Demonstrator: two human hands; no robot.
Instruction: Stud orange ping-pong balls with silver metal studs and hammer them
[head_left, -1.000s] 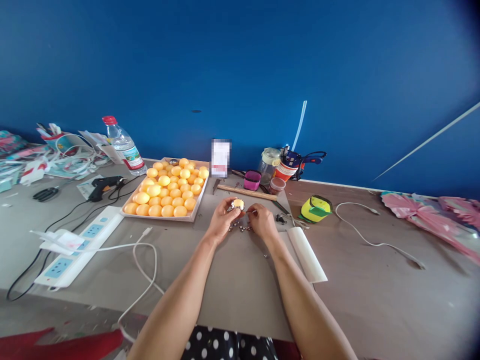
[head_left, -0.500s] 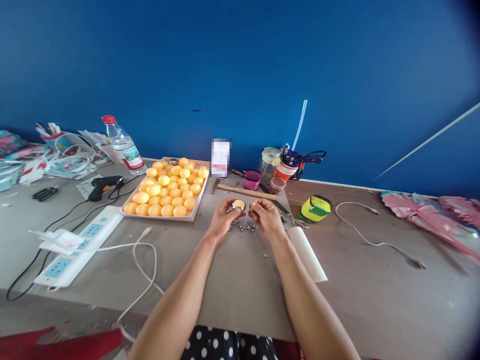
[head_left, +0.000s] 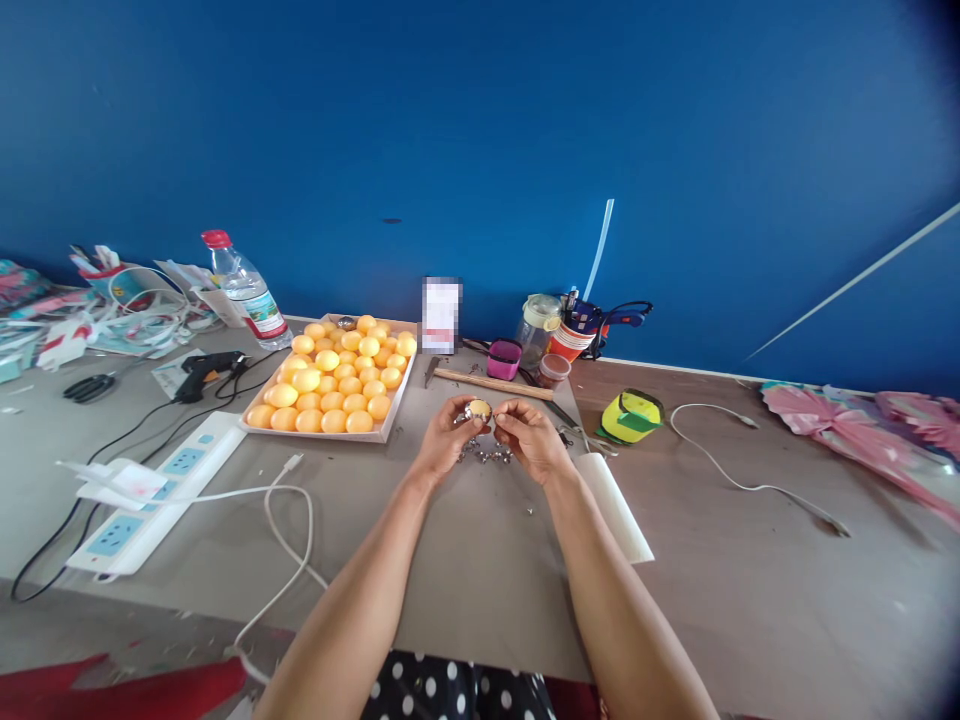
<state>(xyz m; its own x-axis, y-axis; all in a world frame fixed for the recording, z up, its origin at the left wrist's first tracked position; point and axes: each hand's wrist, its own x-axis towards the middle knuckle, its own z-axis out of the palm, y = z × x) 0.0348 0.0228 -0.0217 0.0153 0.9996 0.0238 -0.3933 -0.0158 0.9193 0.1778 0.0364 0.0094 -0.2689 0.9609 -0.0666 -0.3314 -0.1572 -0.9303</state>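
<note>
Between the thumb and fingers of my left hand [head_left: 448, 436] is an orange ball [head_left: 480, 408], partly covered with small shiny silver pieces. My right hand [head_left: 527, 436] is at the ball's right side, thumb and fingertips pinched together. Whatever is in that pinch is too small to make out. Loose silver pieces [head_left: 491, 455] lie on the table just below the ball. To the left, a shallow cardboard box [head_left: 384, 432] is filled with many plain orange balls [head_left: 334, 385]. One dark, shiny ball [head_left: 346, 323] lies at its back edge.
A hammer [head_left: 495, 385] lies behind my hands, near a purple cup [head_left: 505, 359]. A white roll [head_left: 613, 508] is beside my right forearm. On the left are a power strip [head_left: 157, 495], a glue gun [head_left: 204, 375] and a water bottle [head_left: 251, 295]. A yellow-green container [head_left: 632, 416] stands on the right.
My right hand has moved slightly left, so its pinched fingertips are now at the ball's edge. My left hand keeps its hold on the ball in nearly the same place.
</note>
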